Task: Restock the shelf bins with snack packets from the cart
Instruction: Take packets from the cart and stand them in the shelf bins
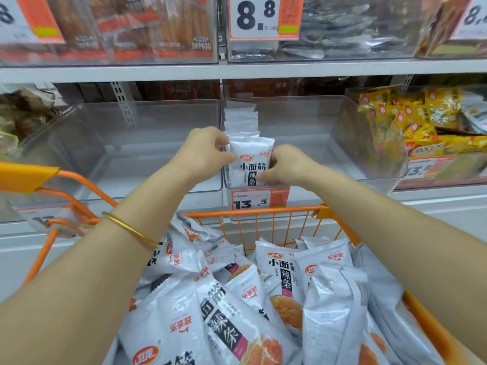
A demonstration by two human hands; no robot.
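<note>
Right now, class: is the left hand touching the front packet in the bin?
Touching. Head view: the left hand pinches the front packet at its edge.

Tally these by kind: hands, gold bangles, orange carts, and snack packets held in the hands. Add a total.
Hands: 2, the left hand and the right hand
Bangles: 1, the gold bangle on the left forearm
Carts: 1, the orange cart
Packets in hand: 1, the held packet, gripped by both hands
Total: 5
</note>
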